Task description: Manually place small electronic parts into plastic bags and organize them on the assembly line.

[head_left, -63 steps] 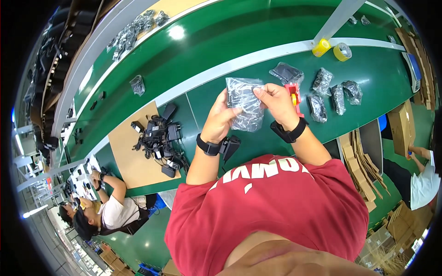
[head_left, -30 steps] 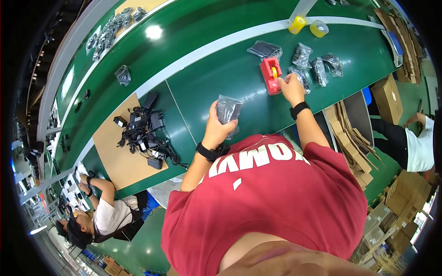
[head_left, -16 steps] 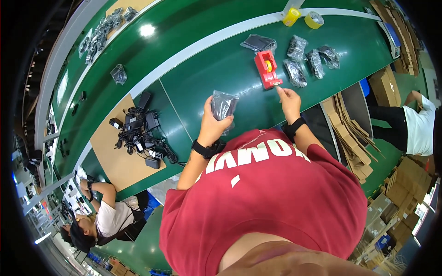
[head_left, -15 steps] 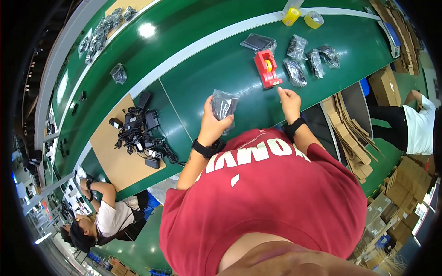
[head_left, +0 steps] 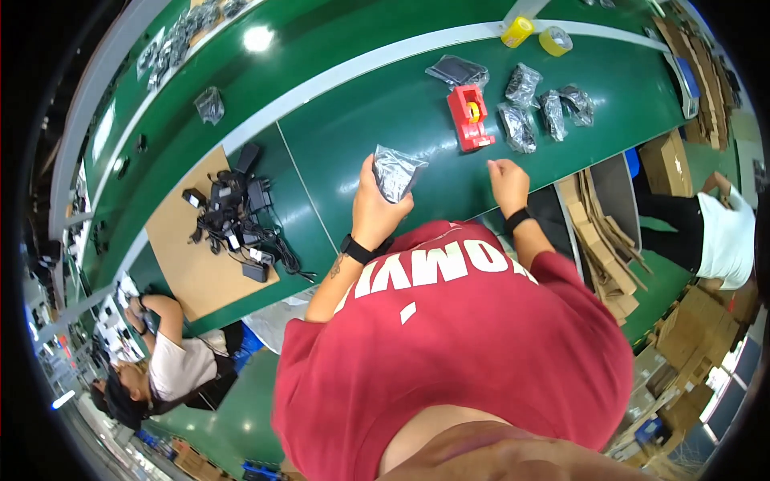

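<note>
A clear plastic bag [head_left: 395,173] with something dark inside is gripped in my left hand [head_left: 377,210], above the green bench. My right hand [head_left: 509,186] is closed, thumb and fingers pinched together; anything between them is too small to make out. Just beyond that hand stands a red tape dispenser [head_left: 460,115] with a yellow roll in it, apart from my fingers. Behind the dispenser lies a flat bagged dark item [head_left: 457,70]. To its right are several bagged items, among them a crumpled bagged bundle [head_left: 517,128].
Black power adapters with tangled cables [head_left: 233,212] lie on a brown cardboard sheet [head_left: 176,256] to the left. Two tape rolls, one yellow [head_left: 517,32], are at the back. Folded cardboard [head_left: 600,232] stands right, below the bench edge. Another person [head_left: 183,365] works at far left.
My left hand has tilted and raised the bag slightly. My right hand has drawn back a little from the tape dispenser, and its fingers have curled in more.
</note>
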### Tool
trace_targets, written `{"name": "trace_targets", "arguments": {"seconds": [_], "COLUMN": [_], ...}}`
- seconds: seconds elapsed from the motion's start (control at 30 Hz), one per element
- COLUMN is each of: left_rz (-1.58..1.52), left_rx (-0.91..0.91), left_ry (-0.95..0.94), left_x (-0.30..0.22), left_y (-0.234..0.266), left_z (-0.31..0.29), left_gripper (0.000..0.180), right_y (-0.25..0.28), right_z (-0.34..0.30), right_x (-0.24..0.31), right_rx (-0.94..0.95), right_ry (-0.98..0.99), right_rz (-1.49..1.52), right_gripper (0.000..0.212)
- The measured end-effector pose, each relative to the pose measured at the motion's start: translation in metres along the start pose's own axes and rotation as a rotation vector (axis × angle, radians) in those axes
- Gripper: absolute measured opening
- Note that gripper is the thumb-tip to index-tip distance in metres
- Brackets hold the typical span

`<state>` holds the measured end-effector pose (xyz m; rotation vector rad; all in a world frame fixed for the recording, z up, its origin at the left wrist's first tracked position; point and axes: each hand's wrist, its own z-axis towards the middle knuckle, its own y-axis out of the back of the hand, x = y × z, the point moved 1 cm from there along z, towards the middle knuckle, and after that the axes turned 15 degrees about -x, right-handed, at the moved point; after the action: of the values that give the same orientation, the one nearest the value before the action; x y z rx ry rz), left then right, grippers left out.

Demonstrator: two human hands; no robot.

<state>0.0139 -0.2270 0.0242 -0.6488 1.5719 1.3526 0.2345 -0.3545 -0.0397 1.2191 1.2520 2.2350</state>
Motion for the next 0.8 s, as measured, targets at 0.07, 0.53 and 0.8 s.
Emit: {"name": "trace_targets", "arguments": {"seconds": [0.07, 0.53, 0.8], "left_rz": [0.077, 0.225, -0.365], "left_rx": [-0.062, -0.237, 0.134], "left_ry": [-0.062, -0.277, 0.388], "left_x": [-0.010, -0.007, 0.004], "left_y": [-0.003, -0.007, -0.003], "left_z": [0.000, -0.012, -0.011], "left_gripper": [0.070, 0.075, 0.078], "right_y": [0.021, 0.026, -0.007], "right_z": [-0.005, -0.025, -0.011], "right_x": [0.050, 0.136, 0.101], "right_rx": [0.122, 0.388, 0.935], "right_ry": [-0.121, 0.052, -0.135], "right_rz": [0.402, 0.395, 0.655], "right_gripper": [0.020, 0.023, 0.023]}}
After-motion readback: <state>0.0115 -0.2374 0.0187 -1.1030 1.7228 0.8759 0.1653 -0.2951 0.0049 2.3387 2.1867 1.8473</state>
